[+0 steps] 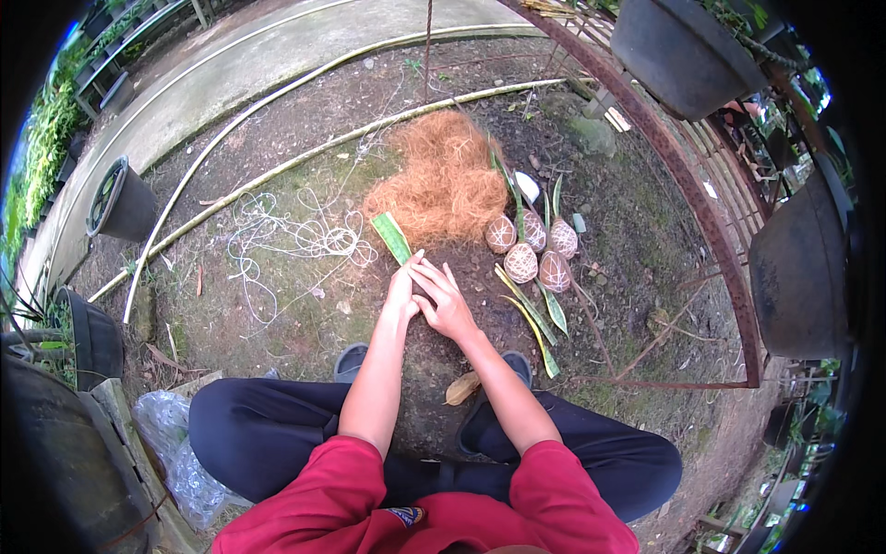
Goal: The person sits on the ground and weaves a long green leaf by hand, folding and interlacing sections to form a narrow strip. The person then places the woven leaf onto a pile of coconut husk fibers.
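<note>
My left hand (399,289) holds a cut piece of snake plant leaf (392,237), green with a pale yellow edge, pointing away from me. Across its fingers lies my right hand (446,305), with its index finger apart from the others. The lower end of the leaf is hidden by the hands, and whether the right hand grips it is unclear. Just beyond is a heap of orange-brown coconut fibre (443,176). Several fibre balls wound with white string (520,263) sit to the right, some with snake plant leaves standing in them.
A loose tangle of white string (297,232) spreads over the soil at left. Loose snake plant leaves (533,311) lie right of my hands. A rusty metal frame (682,156) arches along the right, near large black pots (796,266). Clear plastic (197,478) lies beside my left knee.
</note>
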Tool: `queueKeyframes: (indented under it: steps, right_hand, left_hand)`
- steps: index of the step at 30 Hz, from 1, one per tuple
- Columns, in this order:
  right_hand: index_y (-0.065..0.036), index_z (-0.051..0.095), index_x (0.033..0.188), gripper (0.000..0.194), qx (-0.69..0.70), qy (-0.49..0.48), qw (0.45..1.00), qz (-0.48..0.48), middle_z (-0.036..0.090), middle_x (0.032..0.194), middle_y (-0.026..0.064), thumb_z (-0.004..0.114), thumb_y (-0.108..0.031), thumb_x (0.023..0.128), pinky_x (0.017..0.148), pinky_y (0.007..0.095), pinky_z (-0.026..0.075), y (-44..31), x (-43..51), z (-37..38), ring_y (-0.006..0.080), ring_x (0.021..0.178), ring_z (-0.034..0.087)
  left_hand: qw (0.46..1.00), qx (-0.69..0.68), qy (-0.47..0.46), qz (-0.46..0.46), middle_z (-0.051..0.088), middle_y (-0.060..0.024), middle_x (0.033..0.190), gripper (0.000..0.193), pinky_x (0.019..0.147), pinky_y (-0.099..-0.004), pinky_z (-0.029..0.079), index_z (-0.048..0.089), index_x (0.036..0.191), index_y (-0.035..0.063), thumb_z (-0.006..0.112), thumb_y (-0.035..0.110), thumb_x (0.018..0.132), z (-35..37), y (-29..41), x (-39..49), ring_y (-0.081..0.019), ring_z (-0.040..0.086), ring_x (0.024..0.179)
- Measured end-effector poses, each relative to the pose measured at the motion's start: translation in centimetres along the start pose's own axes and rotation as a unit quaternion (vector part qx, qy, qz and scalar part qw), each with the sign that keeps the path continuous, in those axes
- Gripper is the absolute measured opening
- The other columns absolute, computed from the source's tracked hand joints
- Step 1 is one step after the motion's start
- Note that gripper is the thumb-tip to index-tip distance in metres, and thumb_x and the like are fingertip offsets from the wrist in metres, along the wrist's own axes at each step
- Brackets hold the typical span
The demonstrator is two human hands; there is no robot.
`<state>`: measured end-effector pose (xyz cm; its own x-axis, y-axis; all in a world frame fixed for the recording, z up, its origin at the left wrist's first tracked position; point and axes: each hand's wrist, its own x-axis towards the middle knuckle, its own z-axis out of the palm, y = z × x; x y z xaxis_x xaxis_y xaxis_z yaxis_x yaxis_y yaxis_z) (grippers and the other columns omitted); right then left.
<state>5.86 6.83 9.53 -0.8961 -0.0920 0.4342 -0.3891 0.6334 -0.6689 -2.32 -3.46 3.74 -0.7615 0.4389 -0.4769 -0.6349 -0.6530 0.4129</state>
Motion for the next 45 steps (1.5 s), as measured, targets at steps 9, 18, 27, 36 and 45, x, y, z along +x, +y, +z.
queueKeyframes:
  steps: [9,18,27,36,45]
  right_hand:
    - [-0.005,0.063,0.128,0.04,-0.07,0.075,0.993,-0.062,0.059,0.136,0.0117,0.062,-0.005,0.088,0.115,0.0523,0.033,1.6,-1.9,2.0,0.0294,0.131,0.052]
    - [0.002,0.048,0.141,0.059,0.082,0.167,0.98,0.072,0.049,0.143,0.0236,0.068,-0.013,0.087,0.113,0.0448,0.034,-2.7,-0.1,1.8,0.0352,0.136,0.045]
    - [0.002,0.054,0.136,0.054,0.243,0.219,0.924,0.198,0.054,0.139,0.0208,0.071,-0.005,0.085,0.107,0.0397,0.044,-1.4,0.6,3.6,0.0311,0.127,0.055]
    - [0.002,0.067,0.121,0.037,0.051,0.168,0.978,0.116,0.063,0.127,0.0194,0.071,-0.01,0.086,0.102,0.0388,0.047,-2.5,0.0,3.3,0.0323,0.123,0.058]
    - [0.003,0.046,0.142,0.053,0.423,0.192,0.839,0.282,0.055,0.135,0.0137,0.065,0.0,0.092,0.103,0.0309,0.047,1.6,0.9,2.7,0.0189,0.123,0.055]
  left_hand:
    - [1.0,-0.011,0.021,0.019,0.061,-0.0062,0.076,0.022,0.066,-0.0306,0.055,0.059,0.083,0.0096,0.07,0.027,0.09,2.9,0.8,-1.9,-0.0186,0.063,0.071]
    - [0.992,-0.049,-0.05,0.106,0.069,-0.0159,0.094,0.055,0.09,-0.0419,0.053,0.061,0.08,0.005,0.056,0.058,0.093,3.3,2.1,-2.1,-0.028,0.066,0.094]
    - [0.989,-0.047,-0.023,0.136,0.068,-0.0147,0.101,0.063,0.093,-0.0422,0.052,0.063,0.099,0.0026,0.048,0.063,0.094,4.4,2.0,-1.6,-0.0291,0.066,0.099]
    - [0.99,-0.048,0.023,0.128,0.061,-0.0072,0.076,0.031,0.071,-0.0363,0.056,0.06,0.083,0.007,0.07,0.035,0.091,1.3,1.2,-0.8,-0.0214,0.063,0.069]
    - [0.993,0.066,0.014,0.093,0.066,-0.0095,0.096,0.069,0.081,-0.0338,0.054,0.06,0.107,0.0023,0.04,0.067,0.097,3.9,2.1,-0.7,-0.0204,0.065,0.091]
